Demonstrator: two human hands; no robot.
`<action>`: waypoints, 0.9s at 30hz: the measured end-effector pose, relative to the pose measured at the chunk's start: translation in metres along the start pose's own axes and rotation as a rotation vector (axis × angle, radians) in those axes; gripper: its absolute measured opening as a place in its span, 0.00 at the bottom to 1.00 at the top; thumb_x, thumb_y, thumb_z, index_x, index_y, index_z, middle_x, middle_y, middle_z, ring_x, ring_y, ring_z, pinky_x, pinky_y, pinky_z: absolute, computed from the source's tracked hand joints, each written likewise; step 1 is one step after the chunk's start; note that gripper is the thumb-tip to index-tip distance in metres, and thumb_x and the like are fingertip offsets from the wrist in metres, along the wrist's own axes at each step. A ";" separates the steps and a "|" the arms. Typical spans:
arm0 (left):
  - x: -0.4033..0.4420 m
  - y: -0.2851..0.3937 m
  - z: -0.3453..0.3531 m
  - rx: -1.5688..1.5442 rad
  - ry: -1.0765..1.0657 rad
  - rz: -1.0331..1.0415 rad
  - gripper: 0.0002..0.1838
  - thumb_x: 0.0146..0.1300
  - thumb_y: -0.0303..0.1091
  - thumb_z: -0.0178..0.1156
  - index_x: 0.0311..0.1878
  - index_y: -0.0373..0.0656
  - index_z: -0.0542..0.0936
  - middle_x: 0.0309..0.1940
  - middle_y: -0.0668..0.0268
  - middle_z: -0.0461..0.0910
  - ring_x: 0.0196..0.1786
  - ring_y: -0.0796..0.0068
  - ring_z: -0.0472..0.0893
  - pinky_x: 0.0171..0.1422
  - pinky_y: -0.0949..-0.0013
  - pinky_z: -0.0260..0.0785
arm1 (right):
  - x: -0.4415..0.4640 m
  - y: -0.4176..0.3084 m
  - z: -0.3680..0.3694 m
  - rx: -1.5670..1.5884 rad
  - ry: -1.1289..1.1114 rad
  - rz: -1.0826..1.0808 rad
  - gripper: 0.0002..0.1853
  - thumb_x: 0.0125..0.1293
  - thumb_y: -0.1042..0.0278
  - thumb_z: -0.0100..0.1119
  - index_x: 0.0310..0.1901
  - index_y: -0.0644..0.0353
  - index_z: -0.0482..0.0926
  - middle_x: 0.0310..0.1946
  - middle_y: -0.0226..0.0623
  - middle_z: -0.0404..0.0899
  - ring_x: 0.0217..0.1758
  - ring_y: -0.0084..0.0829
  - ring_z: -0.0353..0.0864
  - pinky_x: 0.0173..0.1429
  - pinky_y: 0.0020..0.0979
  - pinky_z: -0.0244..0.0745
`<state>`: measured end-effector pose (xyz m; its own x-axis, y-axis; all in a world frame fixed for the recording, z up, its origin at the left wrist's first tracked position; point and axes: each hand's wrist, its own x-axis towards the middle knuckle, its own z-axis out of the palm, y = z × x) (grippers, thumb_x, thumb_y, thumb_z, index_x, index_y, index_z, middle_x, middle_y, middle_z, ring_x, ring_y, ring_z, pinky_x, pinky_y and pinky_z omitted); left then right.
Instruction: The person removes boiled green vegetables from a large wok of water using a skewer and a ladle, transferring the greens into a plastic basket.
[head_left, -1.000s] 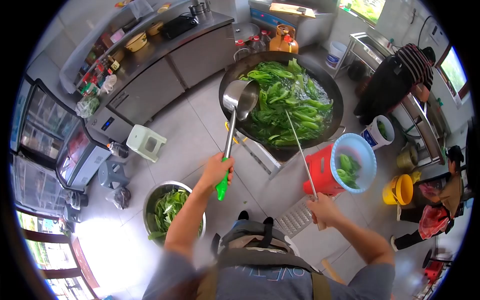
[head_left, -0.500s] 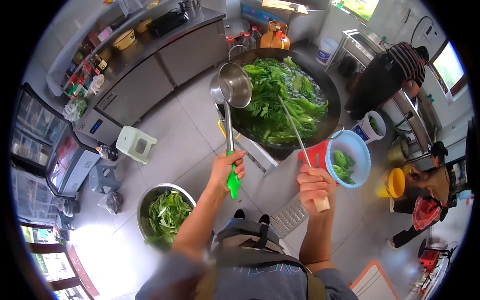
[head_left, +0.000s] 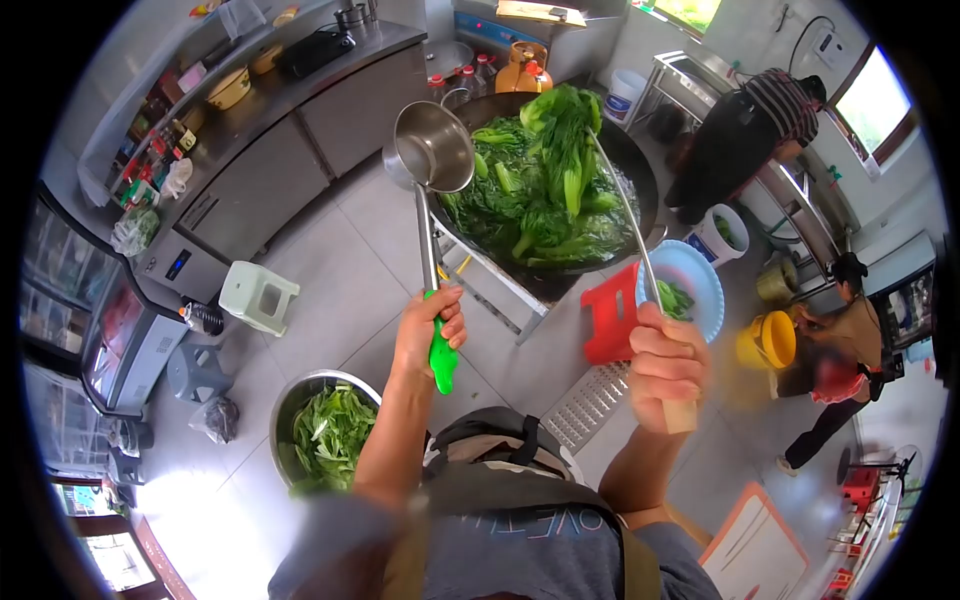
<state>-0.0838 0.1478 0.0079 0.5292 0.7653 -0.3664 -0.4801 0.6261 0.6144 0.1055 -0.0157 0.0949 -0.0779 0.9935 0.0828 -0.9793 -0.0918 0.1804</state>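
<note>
While, in the head view, the left hand [head_left: 432,325] grips the ladle [head_left: 435,145] by its green handle [head_left: 441,362], the right hand [head_left: 668,370] is closed round a rod [head_left: 626,210], with a clump of greens [head_left: 565,140] at its far end above the wok [head_left: 643,165], where more greens lie in liquid, the blue basin [head_left: 708,285] near its rim.

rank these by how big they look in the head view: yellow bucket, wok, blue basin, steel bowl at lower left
1. Wok, clearly largest
2. Steel bowl, partly hidden
3. Blue basin
4. Yellow bucket
</note>
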 end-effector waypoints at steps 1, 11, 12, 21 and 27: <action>-0.003 0.002 0.000 0.005 0.004 0.002 0.08 0.54 0.26 0.53 0.30 0.42 0.63 0.15 0.73 0.60 0.13 0.84 0.60 0.13 0.78 0.53 | -0.002 0.002 0.003 -0.012 -0.032 0.009 0.04 0.63 0.74 0.35 0.32 0.62 0.60 0.19 0.27 0.60 0.16 0.16 0.64 0.14 0.20 0.67; -0.018 0.004 -0.016 -0.002 -0.057 -0.012 0.10 0.54 0.27 0.54 0.25 0.43 0.62 0.15 0.73 0.59 0.12 0.85 0.59 0.12 0.78 0.53 | -0.013 0.008 0.019 -0.087 -0.143 0.041 0.04 0.64 0.74 0.33 0.34 0.64 0.58 0.21 0.28 0.60 0.17 0.16 0.65 0.15 0.20 0.68; -0.021 0.004 -0.016 0.001 -0.065 -0.005 0.09 0.54 0.27 0.54 0.25 0.43 0.62 0.15 0.73 0.59 0.12 0.85 0.59 0.12 0.78 0.52 | -0.014 0.005 0.018 -0.078 -0.125 0.041 0.04 0.63 0.74 0.33 0.34 0.64 0.58 0.20 0.28 0.60 0.17 0.16 0.65 0.15 0.20 0.68; -0.048 -0.021 0.004 0.049 0.044 0.084 0.07 0.54 0.27 0.54 0.28 0.41 0.64 0.15 0.72 0.59 0.12 0.84 0.59 0.12 0.78 0.53 | -0.041 -0.037 -0.006 0.067 -0.007 0.091 0.04 0.63 0.74 0.35 0.30 0.61 0.60 0.20 0.27 0.61 0.15 0.15 0.63 0.16 0.20 0.68; -0.061 -0.053 0.026 0.058 0.109 0.110 0.07 0.54 0.27 0.53 0.28 0.41 0.64 0.16 0.73 0.59 0.12 0.85 0.59 0.12 0.79 0.53 | -0.080 -0.064 0.008 0.049 -0.068 0.102 0.04 0.63 0.74 0.34 0.32 0.62 0.59 0.20 0.28 0.61 0.15 0.15 0.64 0.15 0.20 0.69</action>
<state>-0.0726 0.0643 0.0158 0.3945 0.8426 -0.3665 -0.4883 0.5301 0.6932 0.1754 -0.0896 0.0845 -0.1621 0.9722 0.1689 -0.9566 -0.1968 0.2148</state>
